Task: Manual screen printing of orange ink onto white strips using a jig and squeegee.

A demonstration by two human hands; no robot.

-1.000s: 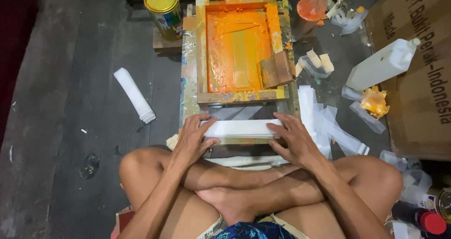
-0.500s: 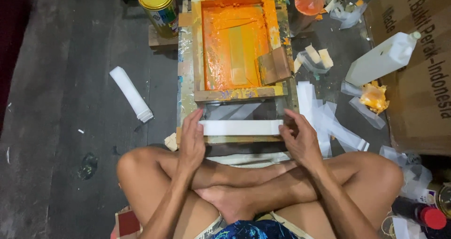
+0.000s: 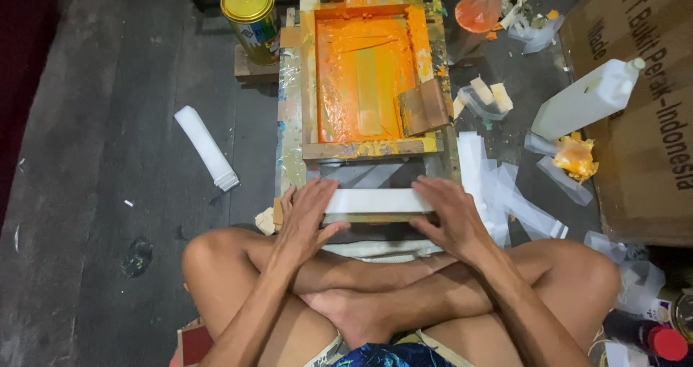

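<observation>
the left hand (image 3: 307,215) and the right hand (image 3: 447,215) lie flat, fingers spread, on the two ends of a long white strip (image 3: 377,200), pressing it down rather than gripping it; the hands are apart with the strip's bare middle between them. the strip lies crosswise on a dark board (image 3: 364,173) just in front of the person's crossed legs (image 3: 375,295), who sits on the floor (image 3: 108,121). just beyond the strip stands a wooden printing frame (image 3: 309,85), its inside smeared with orange ink (image 3: 339,85); a brown squeegee (image 3: 424,107) leans in its right corner. to the left of the frame, well apart from the hands, a folded white stack (image 3: 207,147) lies on the floor, and a yellow-lidded tin (image 3: 250,10) stands by the frame's far left corner. to the right lie more white strips (image 3: 482,176), a white plastic jug (image 3: 588,98) on its side, crumpled plastic stained orange (image 3: 576,158) and a cardboard box (image 3: 650,121)
</observation>
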